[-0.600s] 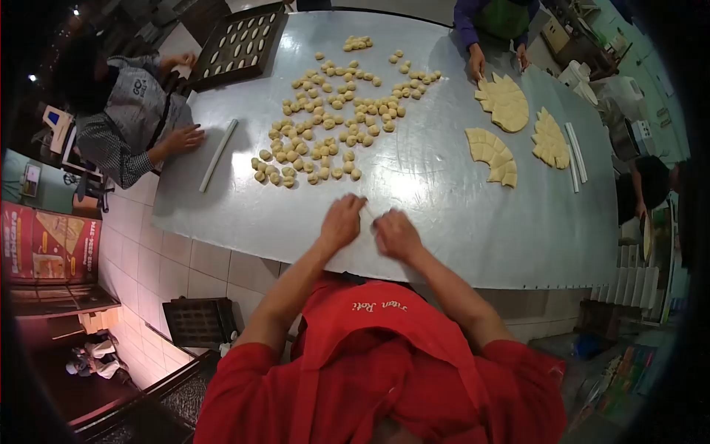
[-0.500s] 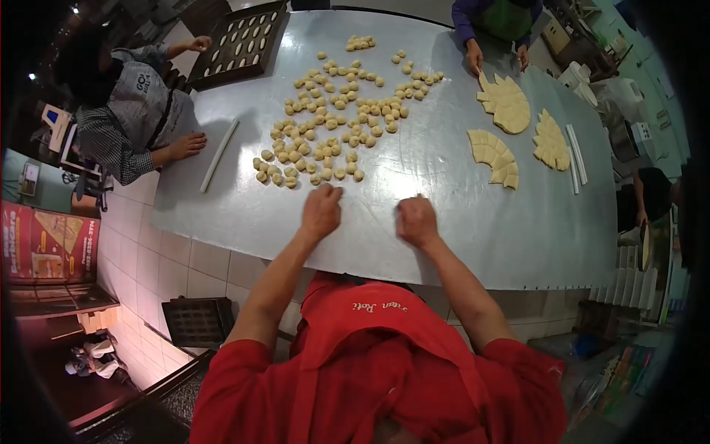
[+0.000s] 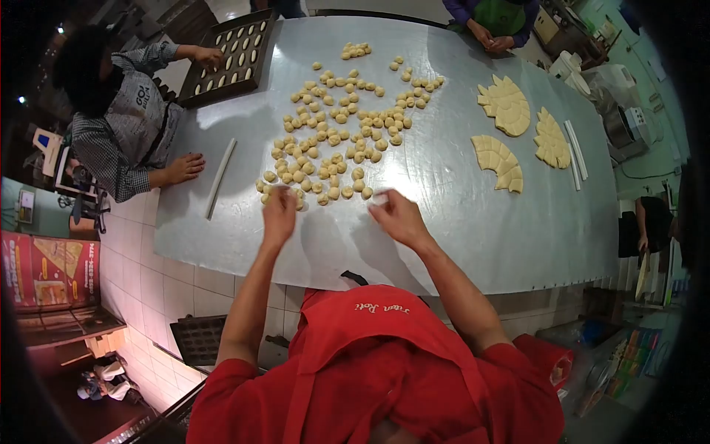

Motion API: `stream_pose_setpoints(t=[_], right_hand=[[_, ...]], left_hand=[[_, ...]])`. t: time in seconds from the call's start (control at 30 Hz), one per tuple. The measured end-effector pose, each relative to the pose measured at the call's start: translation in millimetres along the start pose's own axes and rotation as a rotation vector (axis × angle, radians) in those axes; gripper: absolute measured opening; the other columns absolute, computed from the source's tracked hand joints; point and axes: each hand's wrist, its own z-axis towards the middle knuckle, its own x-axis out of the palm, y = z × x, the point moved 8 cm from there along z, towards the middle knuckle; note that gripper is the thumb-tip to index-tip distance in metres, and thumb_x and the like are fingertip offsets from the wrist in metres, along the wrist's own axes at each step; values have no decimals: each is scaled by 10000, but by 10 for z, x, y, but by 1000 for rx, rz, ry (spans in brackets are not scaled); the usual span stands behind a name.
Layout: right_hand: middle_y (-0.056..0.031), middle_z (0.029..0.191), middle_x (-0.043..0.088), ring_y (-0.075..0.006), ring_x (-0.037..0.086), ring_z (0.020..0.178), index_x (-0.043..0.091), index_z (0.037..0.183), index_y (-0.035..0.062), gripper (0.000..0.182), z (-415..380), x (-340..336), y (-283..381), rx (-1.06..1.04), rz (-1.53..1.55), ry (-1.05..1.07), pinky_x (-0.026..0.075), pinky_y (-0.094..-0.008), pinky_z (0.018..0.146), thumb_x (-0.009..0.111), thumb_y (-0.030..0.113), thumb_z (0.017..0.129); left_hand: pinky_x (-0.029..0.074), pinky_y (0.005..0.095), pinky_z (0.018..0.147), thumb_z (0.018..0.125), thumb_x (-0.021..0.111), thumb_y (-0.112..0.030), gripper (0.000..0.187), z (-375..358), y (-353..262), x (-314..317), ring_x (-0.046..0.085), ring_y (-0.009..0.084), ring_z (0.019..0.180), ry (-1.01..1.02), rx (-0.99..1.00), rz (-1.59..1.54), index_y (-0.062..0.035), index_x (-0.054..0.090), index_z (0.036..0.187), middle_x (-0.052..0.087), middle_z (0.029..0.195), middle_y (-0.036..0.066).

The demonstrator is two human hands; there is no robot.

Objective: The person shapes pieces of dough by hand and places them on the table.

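Note:
Small round dough balls (image 3: 322,152) are spread in a loose cluster over the metal table, the nearest row just ahead of my hands. At the cluster's near left edge, my left hand (image 3: 279,216) is over some balls, its fingertips hidden from me. My right hand (image 3: 399,218) hovers beside the near right end, thumb and forefinger apart, close to a dough ball (image 3: 367,193). No dough shows between its fingers. To the right lie scored dough sheets: a large one (image 3: 507,107), a curved piece (image 3: 495,161) and a leaf-shaped piece (image 3: 551,140).
The metal table (image 3: 458,237) spans the view. At left a co-worker (image 3: 140,111) rests one hand on it and reaches over a tray (image 3: 233,55) of long dough pieces. Another person's hands (image 3: 494,41) are at the far edge. White rods (image 3: 220,177) lie at both sides.
My hands have moved apart from the bare metal: the left forward-left to the dough balls, the right slightly left. The far person's hands have left the large dough sheet and come together.

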Motion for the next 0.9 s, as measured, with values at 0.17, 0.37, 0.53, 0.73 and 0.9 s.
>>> stream_pose_setpoints(t=[0.17, 0.37, 0.53, 0.73, 0.9], right_hand=[[-160, 1205, 770, -221, 770, 1032, 613, 1403, 13, 523, 280, -22, 229, -286, 26, -348, 619, -356, 886, 785, 266, 978], [-225, 1161, 644, -407, 622, 1088, 627, 1270, -13, 429, -326, -612, -1394, -84, -183, -597, 499, -509, 1000, 770, 139, 895], [-209, 1346, 567, -423, 494, 1298, 576, 1416, -24, 616, -890, -2024, -2332, 205, -593, -1171, 404, -530, 1137, 781, 273, 917], [-178, 1409, 564, -400, 495, 1325, 660, 1396, 43, 670, -468, -3336, -2405, 523, -463, -1181, 421, -528, 1125, 791, 478, 902], [-175, 1109, 714, -361, 651, 1103, 758, 1109, 50, 483, -91, -3621, -2815, 288, -449, -1059, 522, -476, 960, 801, 471, 875]], left_hand=[[564, 440, 929, 980, 740, -160, 414, 493, -489, -303, 686, 309, 1126, -210, 245, 165, -14, 601, 1341, 686, 1225, 193], [537, 432, 981, 968, 714, -80, 360, -196, -380, 37, 631, 317, 1201, -41, 192, 19, -15, 634, 1312, 639, 1328, 163], [533, 418, 965, 969, 681, -56, 331, -999, -393, 243, 637, 307, 1190, 64, 133, 2, -28, 643, 1297, 648, 1319, 156], [540, 421, 956, 974, 672, -50, 314, -1172, -656, 368, 644, 293, 1172, 92, 116, -2, -38, 653, 1288, 658, 1311, 142], [557, 398, 913, 1009, 645, -36, 263, -1225, -888, 524, 669, 251, 1099, 90, 135, -50, -28, 674, 1271, 692, 1228, 133]])
